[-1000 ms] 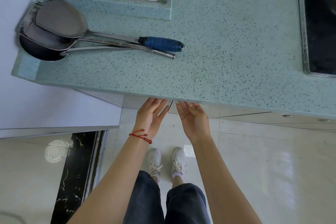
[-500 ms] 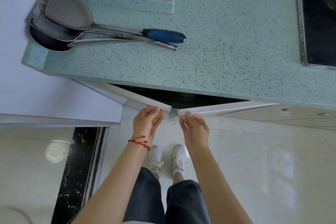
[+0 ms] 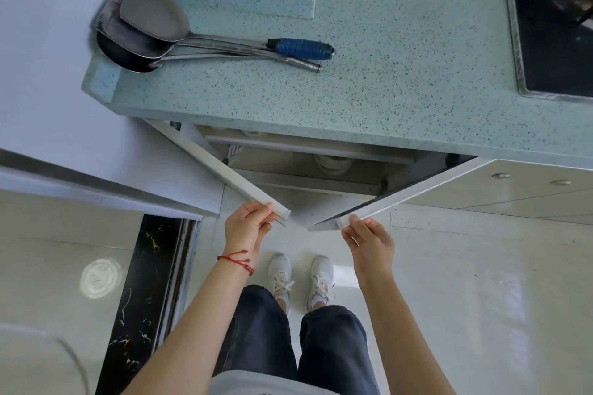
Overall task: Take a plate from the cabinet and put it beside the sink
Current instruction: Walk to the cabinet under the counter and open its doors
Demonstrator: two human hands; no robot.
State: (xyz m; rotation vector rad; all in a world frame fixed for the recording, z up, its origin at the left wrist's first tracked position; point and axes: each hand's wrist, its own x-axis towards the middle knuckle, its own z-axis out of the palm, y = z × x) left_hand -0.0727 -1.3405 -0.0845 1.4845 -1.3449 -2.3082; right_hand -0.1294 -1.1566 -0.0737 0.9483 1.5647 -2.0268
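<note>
Below the speckled green counter [image 3: 369, 96] a cabinet stands with both white doors swung out toward me. My left hand [image 3: 247, 224] grips the free edge of the left door [image 3: 221, 167]. My right hand [image 3: 369, 240] holds the free edge of the right door [image 3: 407, 192]. Inside, on a shelf [image 3: 288, 163], a stack of white dishes [image 3: 332, 163] shows partly under the counter's edge. Whether they are plates or bowls I cannot tell. No sink is in view.
Three metal spatulas and ladles [image 3: 154, 32], one with a blue handle [image 3: 301, 48], lie on the counter's left. A black stove top [image 3: 558, 42] sits at the right. A white wall [image 3: 64, 74] is on my left. My feet [image 3: 301, 276] stand on pale floor tiles.
Both cabinet doors have gone from closed to wide open as my hands pulled their edges toward me and apart. The shelf and white dishes inside have come into sight.
</note>
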